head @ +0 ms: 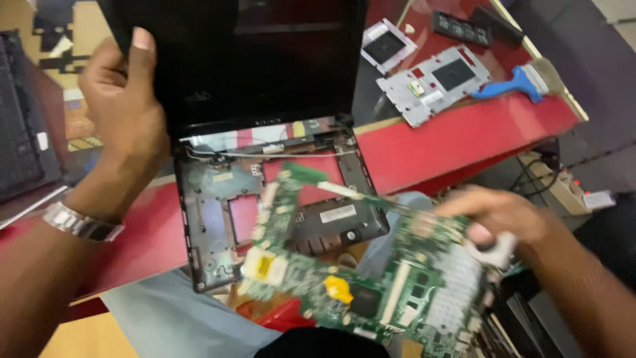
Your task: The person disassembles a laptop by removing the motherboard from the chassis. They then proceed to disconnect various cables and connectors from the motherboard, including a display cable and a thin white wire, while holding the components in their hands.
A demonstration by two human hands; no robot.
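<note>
Left hand [122, 99] clamped on the upper left edge of the laptop screen [252, 59], wristwatch [83, 222] on that arm. Gutted laptop base [218, 219] sits open on the red table [450, 142], hanging over its near edge. Green motherboard [371, 278] lifted clear of the base (blurred), covering its right half. Right hand [497, 222] grips the board's right edge. Behind: metal bracket plates [434, 83], blue-handled brush [523, 81], power strip [573, 189] beyond the table's right end.

Green circuit board [371, 278], black laptop [265, 66], red table [450, 139].
</note>
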